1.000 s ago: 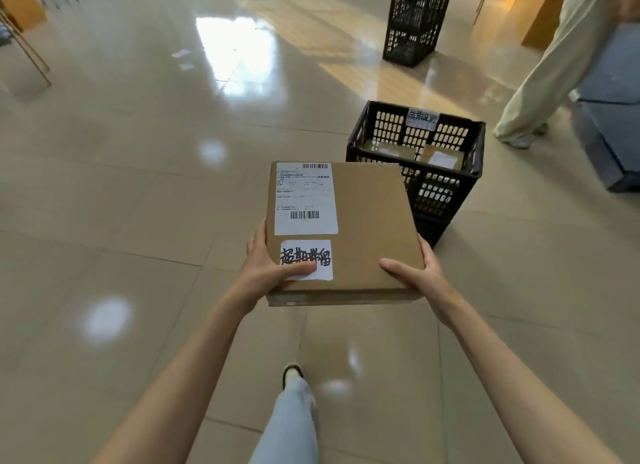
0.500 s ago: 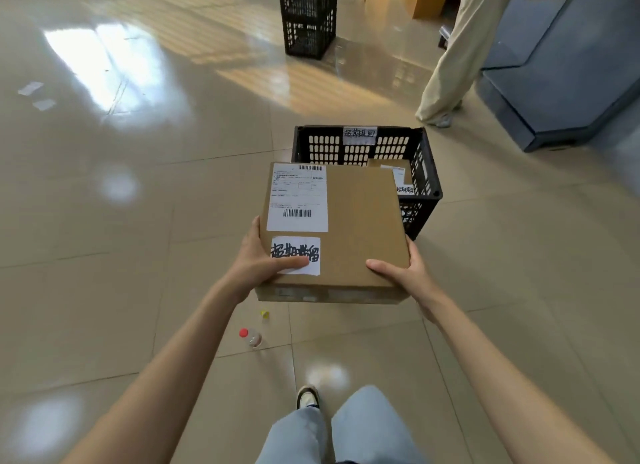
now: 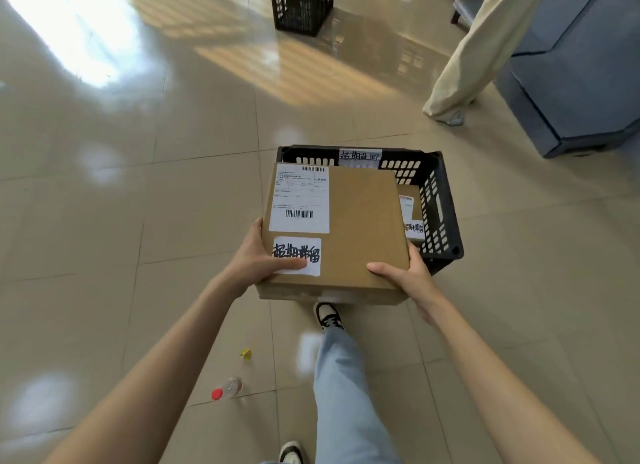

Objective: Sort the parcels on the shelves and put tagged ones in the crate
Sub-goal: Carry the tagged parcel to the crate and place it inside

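I hold a flat brown cardboard parcel point(image 3: 360, 228) level in front of me, a white shipping label and a handwritten white tag on its top. My left hand point(image 3: 258, 259) grips its near left corner, thumb on the tag. My right hand point(image 3: 405, 276) grips the near right corner. The parcel hangs over the near left part of a black slotted crate point(image 3: 438, 207) on the floor. A handwritten label sits on the crate's far wall. Inside, another tagged brown parcel point(image 3: 410, 214) shows at the right; the rest of the interior is hidden.
A second black crate point(image 3: 301, 4) stands farther back on the glossy tiled floor. Another person's trouser leg point(image 3: 467, 58) is at the right, beside a blue-grey platform point(image 3: 575, 68). A small red-capped bottle point(image 3: 227, 389) and a yellow cap point(image 3: 246, 353) lie near my feet.
I have walked up to the crate, which now lies partly under the parcel. Both hands keep the same grip. The bottle on the floor has come into view and slid toward me.
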Available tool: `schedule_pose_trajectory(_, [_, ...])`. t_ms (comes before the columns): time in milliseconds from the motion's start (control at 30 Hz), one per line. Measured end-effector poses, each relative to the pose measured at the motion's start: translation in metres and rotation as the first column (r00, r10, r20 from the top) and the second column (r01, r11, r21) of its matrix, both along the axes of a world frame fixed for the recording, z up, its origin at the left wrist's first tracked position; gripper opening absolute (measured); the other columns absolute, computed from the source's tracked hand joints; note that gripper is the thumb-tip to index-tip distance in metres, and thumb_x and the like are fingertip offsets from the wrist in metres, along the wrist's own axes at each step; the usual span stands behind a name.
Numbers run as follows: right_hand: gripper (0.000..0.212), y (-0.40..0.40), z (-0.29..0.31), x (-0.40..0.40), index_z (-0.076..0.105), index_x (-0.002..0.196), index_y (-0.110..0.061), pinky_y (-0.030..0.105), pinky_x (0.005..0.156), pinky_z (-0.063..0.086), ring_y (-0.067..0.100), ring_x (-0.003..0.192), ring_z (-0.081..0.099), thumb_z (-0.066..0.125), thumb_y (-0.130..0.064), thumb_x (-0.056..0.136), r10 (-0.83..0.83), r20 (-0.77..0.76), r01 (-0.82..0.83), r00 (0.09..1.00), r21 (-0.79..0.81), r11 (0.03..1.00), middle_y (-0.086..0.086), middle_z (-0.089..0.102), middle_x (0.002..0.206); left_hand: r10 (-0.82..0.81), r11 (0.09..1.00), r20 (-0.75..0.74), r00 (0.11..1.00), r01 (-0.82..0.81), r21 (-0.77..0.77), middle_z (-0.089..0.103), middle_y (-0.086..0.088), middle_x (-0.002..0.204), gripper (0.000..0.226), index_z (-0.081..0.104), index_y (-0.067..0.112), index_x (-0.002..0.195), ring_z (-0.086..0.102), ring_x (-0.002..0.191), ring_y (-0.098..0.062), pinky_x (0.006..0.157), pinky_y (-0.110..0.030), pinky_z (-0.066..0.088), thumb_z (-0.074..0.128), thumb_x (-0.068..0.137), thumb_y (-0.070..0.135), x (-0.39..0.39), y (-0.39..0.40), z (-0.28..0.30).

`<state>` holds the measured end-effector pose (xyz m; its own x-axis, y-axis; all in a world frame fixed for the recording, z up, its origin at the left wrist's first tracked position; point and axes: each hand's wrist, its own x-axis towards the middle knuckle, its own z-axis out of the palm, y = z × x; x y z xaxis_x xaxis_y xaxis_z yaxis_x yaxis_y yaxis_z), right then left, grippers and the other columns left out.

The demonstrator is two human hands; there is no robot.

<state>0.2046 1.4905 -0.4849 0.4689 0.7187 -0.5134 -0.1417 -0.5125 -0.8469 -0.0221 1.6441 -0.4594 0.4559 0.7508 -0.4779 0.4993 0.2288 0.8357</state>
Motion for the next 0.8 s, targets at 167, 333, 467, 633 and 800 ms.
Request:
schedule_pose_trajectory(167, [0.095,0.086,-0.037,0.068,0.029,0.143,-0.022,0.044,0.107,0.041,0.020,0.121,0.052,0.084,-0.023,0.066,0.054,-0.037,-0.056,0.998,-0.077,0.995,0.002,0.053,0.133,0.057,0.994,-0.088,0.994,-0.065,-0.091,0.053,-0.001,0.126,0.117,0.018,0.026,0.142,0.055,0.112,-0.019,0.099,-0.043,0.045,0.091,0.051,0.022,0.068,0.078,-0.035])
schedule_pose_trajectory(333, [0.097,0.146,-0.085,0.115,0.024,0.145,-0.024,0.041,0.107,0.040,0.018,0.120,0.048,0.082,-0.022,0.068,0.107,-0.065,-0.116,0.992,-0.167,0.979,0.001,0.048,0.135,0.043,0.983,-0.177,0.983,-0.073,-0.169,0.048,-0.004,0.134,0.120,0.014,0.022,0.145,0.050,0.119,-0.022,0.103,-0.046,0.042,0.090,0.052,0.015,0.115,0.137,-0.087])
schedule_pose_trajectory(467, [0.099,0.174,-0.131,0.125,0.018,0.147,-0.023,0.045,0.108,0.039,0.021,0.125,0.044,0.081,-0.019,0.070,0.142,-0.124,-0.167,0.982,-0.229,0.959,0.003,0.044,0.139,0.036,0.978,-0.224,0.974,-0.081,-0.193,0.041,-0.005,0.141,0.122,0.010,0.019,0.147,0.043,0.128,-0.023,0.108,-0.047,0.036,0.088,0.054,0.008,0.130,0.168,-0.134])
schedule_pose_trajectory(633, [0.100,0.199,-0.178,0.125,0.017,0.148,-0.020,0.034,0.103,0.039,0.014,0.118,0.044,0.079,-0.012,0.071,0.166,-0.169,-0.211,0.971,-0.293,0.933,0.005,0.043,0.141,0.019,0.978,-0.310,0.951,-0.082,-0.192,0.041,-0.001,0.136,0.112,0.018,0.016,0.144,0.044,0.125,-0.020,0.103,-0.035,0.040,0.086,0.056,0.003,0.132,0.191,-0.177])
schedule_pose_trajectory(800, [0.105,0.213,-0.210,0.128,0.010,0.149,-0.019,0.042,0.111,0.033,0.022,0.131,0.038,0.079,-0.007,0.071,0.159,-0.176,-0.214,0.971,-0.365,0.906,0.007,0.036,0.146,-0.104,0.981,-0.421,0.901,0.025,-0.190,0.036,-0.009,0.141,0.111,0.012,0.016,0.146,0.047,0.123,-0.024,0.101,-0.043,0.044,0.081,0.061,0.009,0.133,0.196,-0.204])
